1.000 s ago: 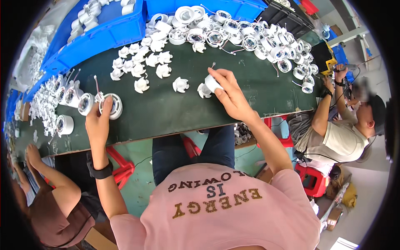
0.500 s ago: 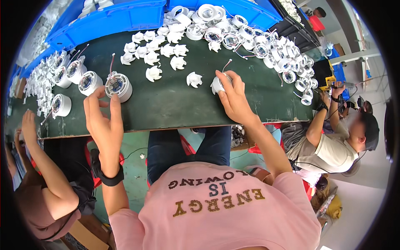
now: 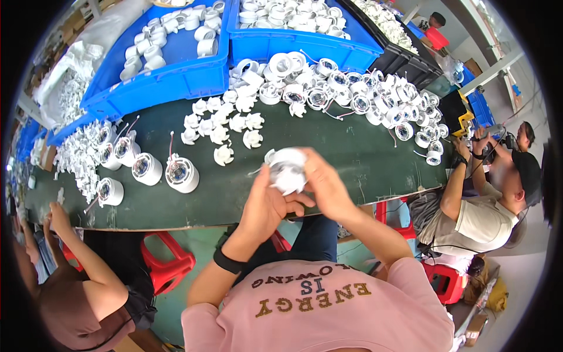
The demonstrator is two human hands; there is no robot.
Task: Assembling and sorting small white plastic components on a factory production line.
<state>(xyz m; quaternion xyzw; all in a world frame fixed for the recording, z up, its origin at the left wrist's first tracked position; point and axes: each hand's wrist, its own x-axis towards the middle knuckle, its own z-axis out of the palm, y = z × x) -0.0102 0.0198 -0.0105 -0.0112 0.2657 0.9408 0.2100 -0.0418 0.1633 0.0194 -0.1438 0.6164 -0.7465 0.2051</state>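
Head camera view: along the far side of the dark green table (image 3: 234, 202) stand several containers. On the left is a long blue bin (image 3: 170, 82) with short white rings (image 3: 153, 51) lying loosely in it, part of its floor showing. Next to it, a second blue bin (image 3: 308, 47) is heaped with white parts (image 3: 287, 16). To its right, a black crate (image 3: 407, 63) holds many small white pieces. At the far left, a clear plastic bag (image 3: 84, 53) holds more small white bits.

The white piece (image 3: 289, 173) is held up near the table's front edge, in front of the person's body. It is short and round, with a smooth, ring-like upper part and a jagged, fan-like lower part; motion blur hides finer detail. A thin light strip pokes out at its left side.

Both hands grasp it. The left hand (image 3: 261, 205) has its thumb against the piece's left side and its fingers half curled beneath. The right hand (image 3: 328, 188) is bent around its right side, its fingertips blurred.

Left of the hands, round white housings (image 3: 183, 176) stand on the table, some with thin wires. Beyond the hands lies a cluster of white fan wheels (image 3: 220, 135), and farther right a pile of white rings with wires (image 3: 375, 102).
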